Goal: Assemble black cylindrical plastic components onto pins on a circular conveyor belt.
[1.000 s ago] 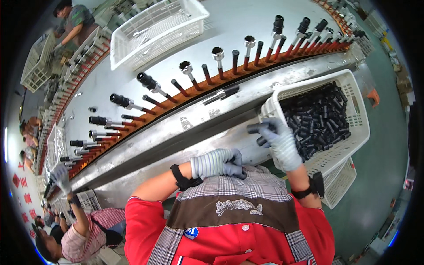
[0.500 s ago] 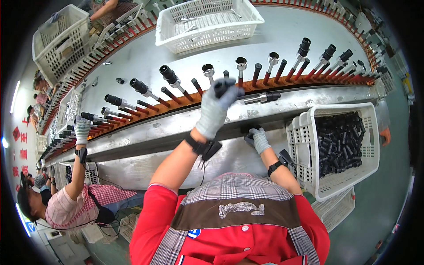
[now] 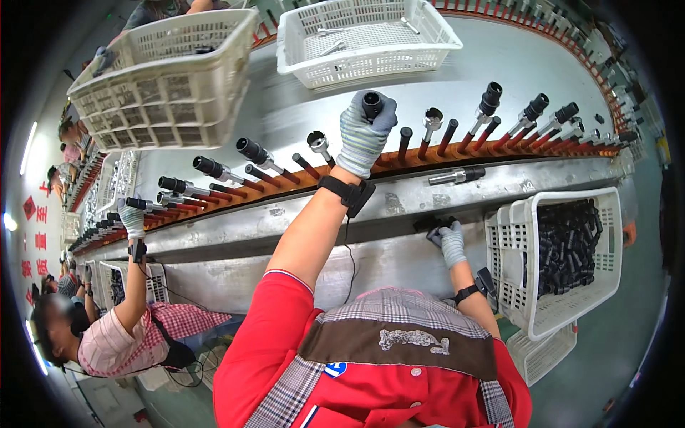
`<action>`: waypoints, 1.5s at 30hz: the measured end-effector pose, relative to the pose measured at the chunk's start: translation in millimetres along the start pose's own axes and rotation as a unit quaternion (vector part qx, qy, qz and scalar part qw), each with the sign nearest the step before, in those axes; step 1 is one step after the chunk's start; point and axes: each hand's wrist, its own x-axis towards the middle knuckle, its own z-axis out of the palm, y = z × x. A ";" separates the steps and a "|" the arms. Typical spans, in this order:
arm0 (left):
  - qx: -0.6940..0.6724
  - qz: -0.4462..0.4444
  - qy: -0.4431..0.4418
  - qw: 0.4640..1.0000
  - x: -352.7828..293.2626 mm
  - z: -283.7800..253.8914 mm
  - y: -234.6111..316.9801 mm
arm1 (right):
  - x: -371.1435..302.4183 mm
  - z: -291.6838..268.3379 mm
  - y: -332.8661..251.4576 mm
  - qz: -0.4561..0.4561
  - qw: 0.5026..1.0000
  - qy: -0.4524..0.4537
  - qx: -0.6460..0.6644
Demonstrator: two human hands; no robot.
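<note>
My gloved left hand (image 3: 367, 135) is closed around a black plastic sleeve (image 3: 372, 105), its open end facing up, over the row of posts. The post beneath that hand is hidden. Beside it stands a bare metal socket (image 3: 317, 140) on a post, with another metal socket (image 3: 432, 118) to the right. My gloved right hand (image 3: 451, 244) is low at the trough under the bench edge, its fingers curled at some dark pieces (image 3: 432, 223). What it grips there is hard to make out. A metal socket with a black sleeve (image 3: 457, 175) lies on the ledge above.
A white crate of black sleeves (image 3: 531, 314) stands at the right. On the bench sits a white basket (image 3: 367, 71) with a few metal parts. A co-worker's hands hold a large crate (image 3: 153, 107) at the far left. Another co-worker (image 3: 135, 314) works at my left.
My left hand has moved slightly right and up with the black sleeve, over a post. The large crate at far left has swung right, nearer. The posts have shifted left in view.
</note>
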 end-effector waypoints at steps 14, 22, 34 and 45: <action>0.125 0.015 0.053 0.991 -26.0 -133.5 24.5 | -182.6 135.5 -143.9 -0.167 0.882 -0.210 -0.386; 0.005 -0.001 0.132 0.991 -31.7 -198.5 13.1 | -212.2 408.9 -212.0 -0.616 0.653 -0.278 -0.342; -0.380 -0.045 0.062 0.922 -32.7 -303.2 -12.1 | -205.1 435.7 -140.1 -0.746 0.627 -0.162 -0.152; 0.549 0.158 0.054 0.819 -179.7 -172.4 47.9 | -70.6 -45.5 32.2 -0.274 0.720 0.295 -0.566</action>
